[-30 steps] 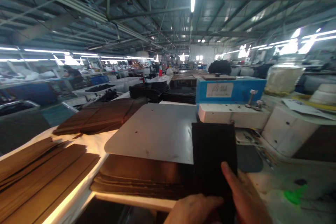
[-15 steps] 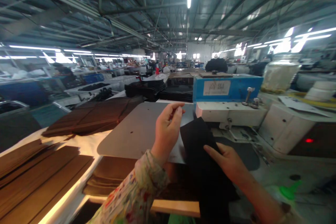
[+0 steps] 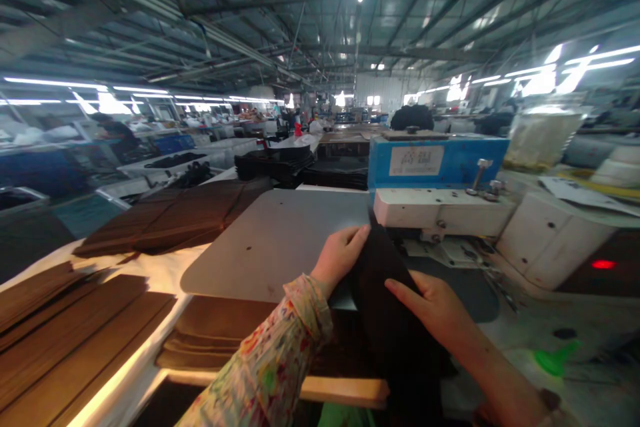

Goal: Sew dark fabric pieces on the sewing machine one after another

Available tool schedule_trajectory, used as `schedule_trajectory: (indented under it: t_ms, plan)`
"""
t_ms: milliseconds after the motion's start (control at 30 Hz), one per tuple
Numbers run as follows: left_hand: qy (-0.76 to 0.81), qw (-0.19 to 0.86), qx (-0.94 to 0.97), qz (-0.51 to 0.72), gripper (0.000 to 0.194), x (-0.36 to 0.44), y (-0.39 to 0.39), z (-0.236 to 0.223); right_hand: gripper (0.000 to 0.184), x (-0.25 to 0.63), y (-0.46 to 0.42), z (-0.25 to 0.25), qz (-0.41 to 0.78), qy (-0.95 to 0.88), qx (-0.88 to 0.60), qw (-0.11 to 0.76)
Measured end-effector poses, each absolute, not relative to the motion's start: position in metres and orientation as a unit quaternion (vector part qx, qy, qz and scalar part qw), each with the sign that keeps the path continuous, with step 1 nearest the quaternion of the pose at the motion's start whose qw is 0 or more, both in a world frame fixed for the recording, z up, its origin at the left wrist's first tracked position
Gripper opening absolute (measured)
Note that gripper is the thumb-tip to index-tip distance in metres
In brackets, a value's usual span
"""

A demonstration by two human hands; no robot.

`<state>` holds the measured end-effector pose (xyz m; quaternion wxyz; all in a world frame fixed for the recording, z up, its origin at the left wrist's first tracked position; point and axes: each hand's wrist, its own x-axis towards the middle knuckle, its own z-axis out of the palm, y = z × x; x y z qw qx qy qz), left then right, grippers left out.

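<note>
A long black fabric piece hangs down over the front edge of the work surface, its top end beside the sewing machine. My left hand pinches the upper left edge of that piece, thumb on the near side. On its right edge, my right hand grips lower down, thumb lying across the face and the other fingers hidden behind. Under and left of the hands lies a smooth grey metal plate. The machine's clamp area is just right of the fabric.
Brown fabric stacks lie at the left, with a darker brown pile behind them. Black stacks stand beyond the plate. At right are a glass jar and a green nozzle. A wooden edge runs below the plate.
My left hand has come down and right from above the plate and closed on the fabric's upper edge. My right hand keeps its hold. The view has shifted slightly.
</note>
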<state>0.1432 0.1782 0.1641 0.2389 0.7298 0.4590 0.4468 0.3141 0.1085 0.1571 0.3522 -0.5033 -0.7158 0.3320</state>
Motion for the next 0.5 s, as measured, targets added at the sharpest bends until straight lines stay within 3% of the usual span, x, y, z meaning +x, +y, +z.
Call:
schedule_trajectory:
  t_ms: [233,500]
  plan:
    - [0.419,0.197,0.755,0.464,0.022,0.146,0.174,0.165,0.032,0.312,0.111,0.154,0.297,-0.724,-0.52,0.343]
    - [0.398,0.178,0.798,0.415,0.011,0.151,0.168,0.166,0.031,0.312,0.116,0.146,0.258,-0.703,-0.528,0.401]
